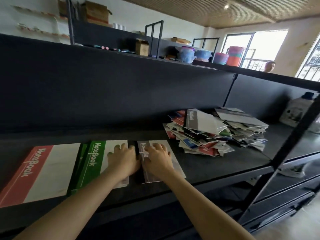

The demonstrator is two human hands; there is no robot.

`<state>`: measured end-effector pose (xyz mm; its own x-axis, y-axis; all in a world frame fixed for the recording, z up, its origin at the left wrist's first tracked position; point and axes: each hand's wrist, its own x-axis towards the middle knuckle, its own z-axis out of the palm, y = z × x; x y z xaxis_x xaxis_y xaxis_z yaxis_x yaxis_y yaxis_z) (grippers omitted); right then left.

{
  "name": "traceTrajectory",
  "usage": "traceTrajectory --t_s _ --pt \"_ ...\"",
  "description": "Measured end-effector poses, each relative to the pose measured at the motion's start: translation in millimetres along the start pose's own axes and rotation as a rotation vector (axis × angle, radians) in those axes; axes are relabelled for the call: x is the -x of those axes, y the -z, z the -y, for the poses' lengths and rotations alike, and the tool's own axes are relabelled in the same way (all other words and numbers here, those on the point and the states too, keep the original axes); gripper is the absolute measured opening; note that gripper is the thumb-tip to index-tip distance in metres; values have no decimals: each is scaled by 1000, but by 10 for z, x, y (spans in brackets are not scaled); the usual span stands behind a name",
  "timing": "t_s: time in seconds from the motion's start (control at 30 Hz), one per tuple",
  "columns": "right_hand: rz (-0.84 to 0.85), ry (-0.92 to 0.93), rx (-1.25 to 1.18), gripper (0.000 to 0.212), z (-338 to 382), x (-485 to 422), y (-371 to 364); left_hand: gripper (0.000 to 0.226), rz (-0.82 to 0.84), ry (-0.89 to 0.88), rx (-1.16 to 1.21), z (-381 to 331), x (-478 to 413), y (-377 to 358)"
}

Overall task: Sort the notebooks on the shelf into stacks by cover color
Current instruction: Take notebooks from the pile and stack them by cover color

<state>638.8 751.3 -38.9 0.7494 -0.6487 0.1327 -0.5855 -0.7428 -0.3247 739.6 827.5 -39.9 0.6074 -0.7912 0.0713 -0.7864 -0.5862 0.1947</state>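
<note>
On the shelf (225, 168) — 3 notebook stacks (93, 163), 1 jumbled pile (207, 134).

Three piles lie side by side on the shelf (242, 161) at lower left of the frame: left stack (39, 172), middle stack (93, 161), right stack (176, 165). The heap of notebooks (213, 130) sits right of them, further back, mid-frame

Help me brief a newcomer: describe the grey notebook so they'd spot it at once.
On the black shelf, three notebooks lie in a front row left of a messy pile. The grey notebook is the rightmost, under the right hand. Its spine band is grey, unlike the green notebook and red notebook to its left.
</note>
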Motion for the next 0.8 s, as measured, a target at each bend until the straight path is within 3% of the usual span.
traceTrajectory --t_s 0.13,0.3,0.43,0.57,0.8 --pt "-46 -20 49 45 -473 -101 233 46 -13 -57 35 -538 -228 -98" --pt "-222 -20 171 52 -1031 -335 633 43 -46 -113 116 -1092 -475 -168" --pt "-150 -267 180 65 -1446 -552 895 43 -97 -142 146 -1358 -621 -194" --pt "-70 -334 199 45 -1575 -658 911 43 -92 -132 164 -1471 -665 -286" --pt "-159 -218 400 40 -1547 -637 820 48 -40 -64 114 -1498 -672 -308"
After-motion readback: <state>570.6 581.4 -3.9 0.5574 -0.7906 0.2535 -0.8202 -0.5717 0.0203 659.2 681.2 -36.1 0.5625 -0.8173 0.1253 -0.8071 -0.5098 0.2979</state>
